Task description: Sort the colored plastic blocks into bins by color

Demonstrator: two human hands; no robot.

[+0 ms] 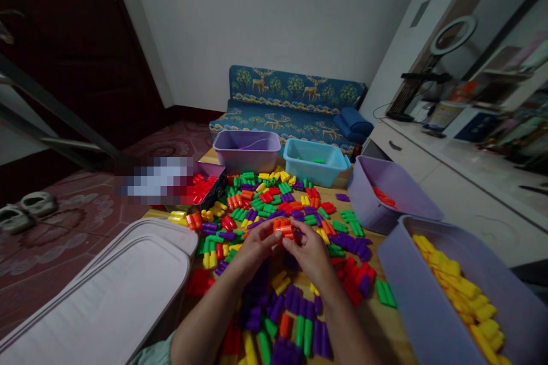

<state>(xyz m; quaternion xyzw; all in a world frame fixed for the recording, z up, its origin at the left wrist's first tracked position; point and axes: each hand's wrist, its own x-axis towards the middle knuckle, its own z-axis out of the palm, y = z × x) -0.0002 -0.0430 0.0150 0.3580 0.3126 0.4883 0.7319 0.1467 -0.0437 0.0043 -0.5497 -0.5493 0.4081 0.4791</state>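
Both hands meet over the middle of the table, holding orange plastic building blocks (283,228) between them. My left hand (260,242) grips the left side with thumb and fingers, and my right hand (306,242) pinches the right side. Whether it is one piece or several joined ones, I cannot tell. Beneath and around my hands lie many loose tube-shaped blocks in green, purple, red, yellow and orange. A purple cluster (355,246) is to the right of my right hand, and a green piece (386,293) lies farther right.
A purple bin (247,161) and a light blue bin (314,168) stand at the back. On the right, one lilac bin (372,211) contains orange blocks, another (398,274) yellow ones. A box of red blocks (203,185) and pale lids (128,291) are left.
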